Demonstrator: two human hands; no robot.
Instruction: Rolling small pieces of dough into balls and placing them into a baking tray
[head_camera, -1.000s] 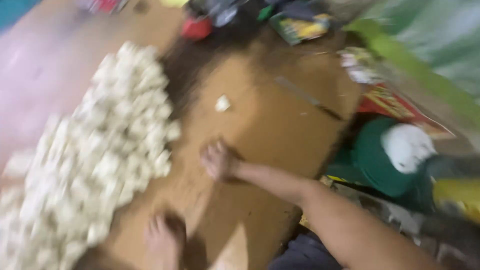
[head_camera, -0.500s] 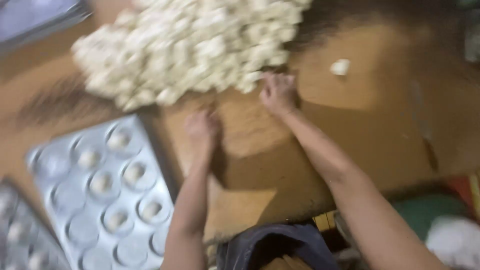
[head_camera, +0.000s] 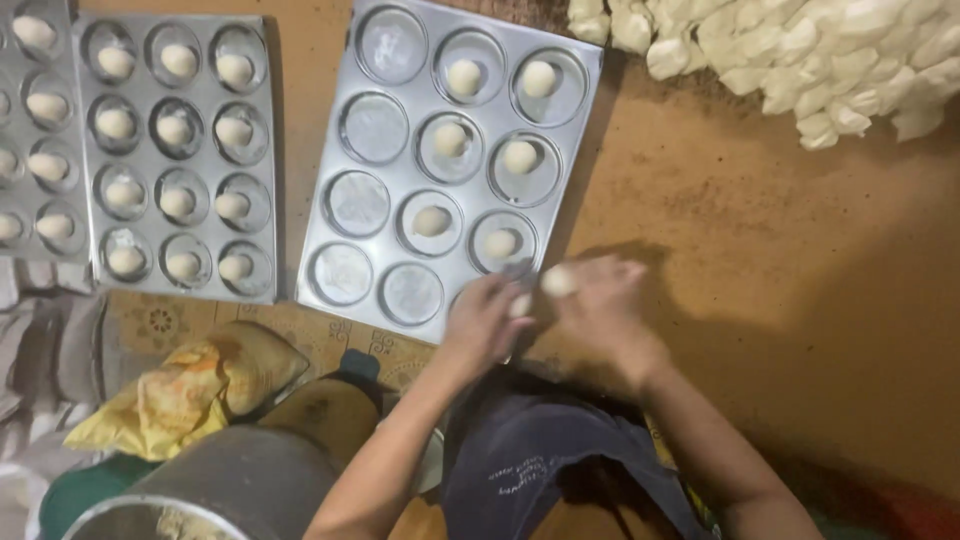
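Note:
A metal baking tray (head_camera: 345, 225) with round cups lies in front of me; several cups hold pale dough balls (head_camera: 450, 138). My left hand (head_camera: 487, 320) hovers over the tray's near right corner with a small dough piece (head_camera: 520, 305) at its fingertips. My right hand (head_camera: 600, 300) is just beside it, its fingers around a dough ball (head_camera: 558, 280). The motion is blurred. A large heap of cut dough pieces (head_camera: 800, 60) lies at the far right on the brown board (head_camera: 760, 260).
A second tray (head_camera: 262, 150) filled with dough balls sits to the left, and another tray's edge (head_camera: 40, 245) beyond it. A yellow plastic bag (head_camera: 180, 385), a grey metal pot (head_camera: 230, 490) and cloth (head_camera: 50, 350) lie near my left knee.
The view swung left from the dough heap to the trays. My hands left the heap and came together over the near tray's corner, now holding dough.

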